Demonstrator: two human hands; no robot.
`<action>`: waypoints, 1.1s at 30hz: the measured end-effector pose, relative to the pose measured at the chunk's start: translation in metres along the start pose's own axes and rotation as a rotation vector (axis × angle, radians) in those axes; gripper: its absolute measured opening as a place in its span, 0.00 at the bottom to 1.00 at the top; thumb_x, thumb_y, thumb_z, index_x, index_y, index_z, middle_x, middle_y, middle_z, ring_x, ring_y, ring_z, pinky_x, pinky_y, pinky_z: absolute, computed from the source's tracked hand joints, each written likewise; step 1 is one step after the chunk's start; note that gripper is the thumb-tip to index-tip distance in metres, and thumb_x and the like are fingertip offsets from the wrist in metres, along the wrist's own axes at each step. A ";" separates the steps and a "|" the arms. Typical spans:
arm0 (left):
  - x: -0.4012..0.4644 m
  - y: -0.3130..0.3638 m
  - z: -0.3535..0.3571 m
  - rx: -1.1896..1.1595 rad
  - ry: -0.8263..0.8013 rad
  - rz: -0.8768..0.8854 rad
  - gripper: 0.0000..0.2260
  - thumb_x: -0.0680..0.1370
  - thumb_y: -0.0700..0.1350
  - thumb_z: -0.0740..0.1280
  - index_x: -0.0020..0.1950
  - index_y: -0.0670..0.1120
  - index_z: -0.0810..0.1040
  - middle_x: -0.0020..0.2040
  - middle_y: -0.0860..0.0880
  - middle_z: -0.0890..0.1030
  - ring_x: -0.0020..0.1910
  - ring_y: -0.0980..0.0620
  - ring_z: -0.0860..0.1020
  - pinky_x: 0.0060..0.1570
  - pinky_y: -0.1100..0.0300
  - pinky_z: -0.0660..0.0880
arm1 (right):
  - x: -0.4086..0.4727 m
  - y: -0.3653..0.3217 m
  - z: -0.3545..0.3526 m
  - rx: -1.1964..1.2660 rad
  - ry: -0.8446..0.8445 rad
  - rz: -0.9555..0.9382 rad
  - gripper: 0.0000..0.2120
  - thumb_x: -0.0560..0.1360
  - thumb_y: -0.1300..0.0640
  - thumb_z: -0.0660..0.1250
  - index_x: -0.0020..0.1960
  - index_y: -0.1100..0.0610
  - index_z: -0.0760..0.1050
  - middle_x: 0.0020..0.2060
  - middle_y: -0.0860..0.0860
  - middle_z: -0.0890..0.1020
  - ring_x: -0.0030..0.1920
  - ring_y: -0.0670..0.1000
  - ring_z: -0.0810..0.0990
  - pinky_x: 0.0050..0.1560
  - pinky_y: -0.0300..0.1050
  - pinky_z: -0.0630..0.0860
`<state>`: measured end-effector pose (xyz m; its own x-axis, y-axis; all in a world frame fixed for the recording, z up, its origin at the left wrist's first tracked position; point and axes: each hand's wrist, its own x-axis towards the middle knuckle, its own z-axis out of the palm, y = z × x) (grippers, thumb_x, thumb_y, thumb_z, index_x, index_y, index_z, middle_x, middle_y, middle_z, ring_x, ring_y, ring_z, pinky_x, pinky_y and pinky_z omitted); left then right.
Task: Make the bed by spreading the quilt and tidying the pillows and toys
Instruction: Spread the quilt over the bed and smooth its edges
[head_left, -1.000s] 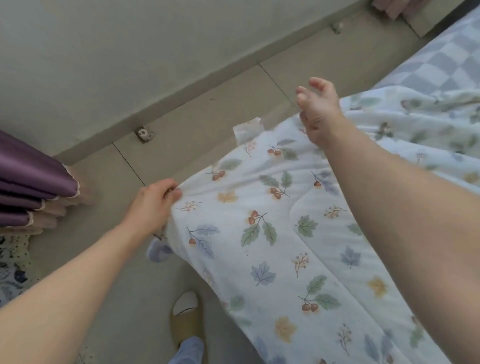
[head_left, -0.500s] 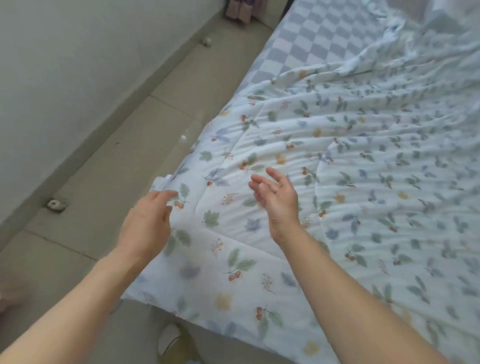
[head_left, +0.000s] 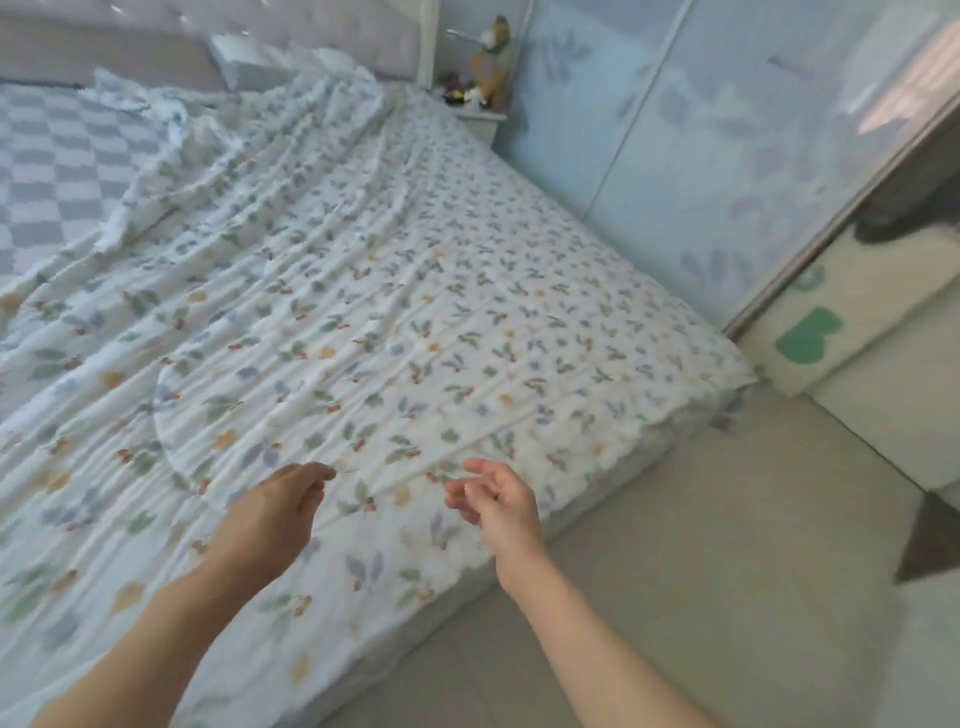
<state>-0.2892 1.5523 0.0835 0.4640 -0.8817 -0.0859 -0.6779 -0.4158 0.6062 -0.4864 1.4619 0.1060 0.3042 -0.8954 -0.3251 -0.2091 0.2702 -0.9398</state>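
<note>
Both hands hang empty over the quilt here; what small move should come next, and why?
Probably grip the quilt at its near edge and pull it left: the checked sheet lies bare at far left, where the quilt is bunched. Left hand and right hand hold nothing.

Soft daylight, motion blur, wide-angle warp

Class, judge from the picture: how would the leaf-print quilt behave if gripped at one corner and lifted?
The quilt would probably sag limply, since it lies in soft ridges. It likely feels light, being thin at its edge. It may drag rather than slide.
</note>
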 end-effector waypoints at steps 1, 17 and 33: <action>0.003 0.018 0.004 0.015 -0.029 0.042 0.12 0.80 0.43 0.58 0.62 0.49 0.75 0.61 0.50 0.77 0.58 0.47 0.76 0.49 0.59 0.70 | -0.004 -0.004 -0.018 0.018 0.056 0.003 0.12 0.78 0.68 0.57 0.47 0.52 0.73 0.36 0.50 0.82 0.33 0.43 0.80 0.39 0.35 0.75; 0.031 0.187 0.039 0.213 -0.316 0.486 0.13 0.81 0.45 0.55 0.63 0.52 0.72 0.59 0.55 0.76 0.56 0.54 0.76 0.50 0.64 0.70 | -0.039 -0.037 -0.192 0.285 0.530 -0.001 0.12 0.77 0.69 0.58 0.47 0.55 0.75 0.37 0.53 0.81 0.30 0.42 0.81 0.38 0.35 0.76; 0.120 0.432 0.250 0.245 -0.409 0.508 0.13 0.81 0.42 0.54 0.61 0.48 0.74 0.58 0.51 0.76 0.55 0.50 0.76 0.51 0.61 0.71 | 0.106 -0.050 -0.477 0.264 0.546 0.045 0.10 0.77 0.69 0.58 0.46 0.57 0.75 0.36 0.53 0.80 0.27 0.40 0.80 0.37 0.36 0.73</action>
<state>-0.6692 1.2111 0.1376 -0.1640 -0.9735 -0.1592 -0.8856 0.0742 0.4584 -0.8872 1.1849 0.1688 -0.2348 -0.9144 -0.3296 0.0482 0.3278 -0.9435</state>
